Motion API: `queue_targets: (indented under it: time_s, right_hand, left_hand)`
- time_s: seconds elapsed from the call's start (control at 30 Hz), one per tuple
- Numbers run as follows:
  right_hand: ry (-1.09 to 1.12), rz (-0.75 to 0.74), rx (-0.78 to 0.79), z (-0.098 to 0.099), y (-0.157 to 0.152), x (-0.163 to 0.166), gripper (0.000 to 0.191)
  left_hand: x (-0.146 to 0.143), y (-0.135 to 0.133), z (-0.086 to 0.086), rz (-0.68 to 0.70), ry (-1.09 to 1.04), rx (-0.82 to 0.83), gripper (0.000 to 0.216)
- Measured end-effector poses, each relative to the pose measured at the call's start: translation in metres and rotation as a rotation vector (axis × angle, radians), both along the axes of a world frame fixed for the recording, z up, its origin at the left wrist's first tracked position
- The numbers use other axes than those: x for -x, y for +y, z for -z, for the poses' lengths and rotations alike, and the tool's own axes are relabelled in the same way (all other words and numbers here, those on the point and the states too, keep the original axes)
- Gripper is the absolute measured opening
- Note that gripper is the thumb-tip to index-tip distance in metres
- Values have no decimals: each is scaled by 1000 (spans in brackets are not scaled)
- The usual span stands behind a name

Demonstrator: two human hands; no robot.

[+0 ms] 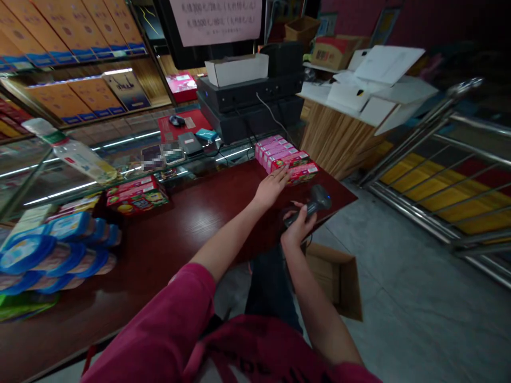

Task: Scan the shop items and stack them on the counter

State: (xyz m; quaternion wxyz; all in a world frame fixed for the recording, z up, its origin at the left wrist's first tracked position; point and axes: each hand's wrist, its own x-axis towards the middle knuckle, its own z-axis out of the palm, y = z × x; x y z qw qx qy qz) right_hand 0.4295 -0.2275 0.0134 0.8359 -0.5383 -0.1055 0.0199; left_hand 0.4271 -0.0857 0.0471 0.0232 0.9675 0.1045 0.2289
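At the far right corner of the dark red counter [187,213], my left hand [273,186] lies with fingers stretched out, its fingertips on a red box [303,171]. Pink boxes [274,149] sit in a row just behind the red ones. Nearer to me, my right hand [299,223] is wrapped round the handle of a dark grey barcode scanner [318,200]. The scanner's head, with a small blue light, points away to the right, close to the red boxes.
Blue-lidded tubs [59,255] are stacked at the left, near red boxes [138,194] and a clear bottle [69,151]. Black machines [247,101] stand behind the counter. Below its right edge is an open cardboard box [339,276]; a metal railing [439,159] stands farther right.
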Motion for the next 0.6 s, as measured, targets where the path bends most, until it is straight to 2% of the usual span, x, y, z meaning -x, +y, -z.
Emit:
queue_targets:
  time_s: [0.1, 0.2, 0.33, 0.43, 0.53, 0.6]
  right_hand:
    - [84, -16, -74, -6, -3, 0, 32]
    - [154, -109, -86, -12, -5, 1, 33]
    - [176, -421, -19, -21, 6, 18, 40]
    - [190, -671, -1, -27, 23, 53, 40]
    - [206, -892, 20, -31, 40, 97, 38]
    - [196, -1031, 36, -33, 46, 123, 36]
  left_hand:
    - [48, 0, 2, -11, -5, -21, 54]
    - [117, 6, 8, -99, -13, -34, 54]
    - [222, 19, 15, -257, 21, -50, 50]
    - [297, 23, 15, -388, -18, -79, 51]
    - [357, 21, 14, -502, -100, -106, 54]
    - [387, 18, 15, -580, -137, -102, 55]
